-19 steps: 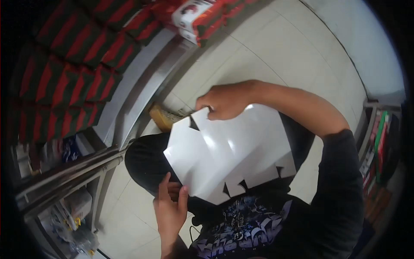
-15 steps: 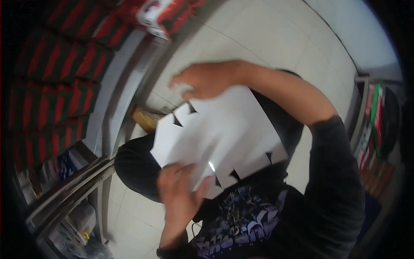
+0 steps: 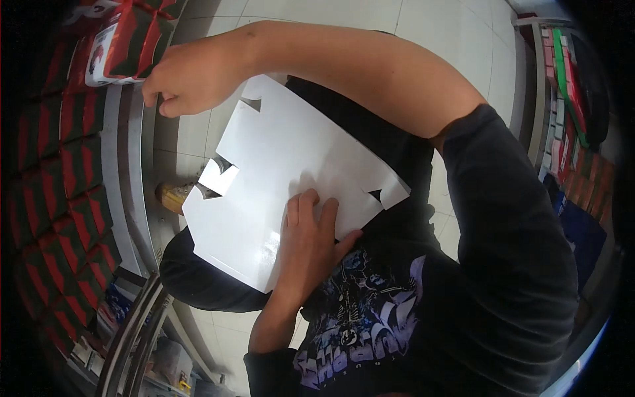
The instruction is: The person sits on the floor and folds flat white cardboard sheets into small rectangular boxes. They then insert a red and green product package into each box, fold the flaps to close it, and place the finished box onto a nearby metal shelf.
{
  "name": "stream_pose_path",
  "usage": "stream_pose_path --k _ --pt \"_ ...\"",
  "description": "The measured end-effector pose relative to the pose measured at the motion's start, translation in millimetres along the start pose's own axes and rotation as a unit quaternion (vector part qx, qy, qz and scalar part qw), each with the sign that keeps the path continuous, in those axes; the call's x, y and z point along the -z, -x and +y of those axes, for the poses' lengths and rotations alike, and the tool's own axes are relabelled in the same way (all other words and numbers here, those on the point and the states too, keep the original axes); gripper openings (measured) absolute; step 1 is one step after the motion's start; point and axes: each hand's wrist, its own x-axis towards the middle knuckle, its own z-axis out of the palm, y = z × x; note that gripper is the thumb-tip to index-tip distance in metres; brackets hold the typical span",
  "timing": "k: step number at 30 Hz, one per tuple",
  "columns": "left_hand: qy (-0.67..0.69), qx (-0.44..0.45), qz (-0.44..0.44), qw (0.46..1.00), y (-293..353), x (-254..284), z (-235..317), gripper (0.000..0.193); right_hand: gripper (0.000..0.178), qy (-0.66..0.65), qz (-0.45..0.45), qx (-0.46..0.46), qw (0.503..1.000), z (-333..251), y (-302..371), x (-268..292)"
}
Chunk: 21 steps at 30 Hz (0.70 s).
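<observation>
The left hand (image 3: 309, 231) lies, fingers loosely spread, gripping nothing, on a glossy white notched cardboard sheet (image 3: 271, 162) across black-trousered legs (image 3: 208, 278). At eleven o'clock, the right hand (image 3: 198, 78) half-curls, its hold unclear. Stacked red-and-dark packets (image 3: 56, 205) fill nine o'clock.

One left hand (image 3: 307, 228), one right hand (image 3: 195, 78), and that makes two! Two bare forearms (image 3: 344, 56), two black trouser legs (image 3: 211, 281), one black printed T-shirt (image 3: 463, 311). Now the glossy white die-cut card sheet (image 3: 284, 152): just one of those, with four cut notches (image 3: 376, 194) on show. One yellow object (image 3: 173, 198), one green strip (image 3: 569, 83). And the red-and-dark packets (image 3: 36, 205)? Dozens, it seems, though the rows sink into the murky rim and defy an exact tally!
</observation>
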Motion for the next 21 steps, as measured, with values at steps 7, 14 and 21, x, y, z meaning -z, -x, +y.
stream_pose_path --k 7,14,21 --pt "-0.028 -0.056 0.000 0.998 3 -4 13 0.054 0.048 0.025 0.018 0.007 1.000 6 -3 3" --pt "0.106 -0.043 0.063 0.991 13 5 -3 0.020 0.048 0.042 0.034 0.002 0.999 8 -4 7" --pt "0.247 -0.048 0.099 0.963 35 29 -6 0.016 0.045 0.025 0.103 -0.013 0.994 13 12 24"
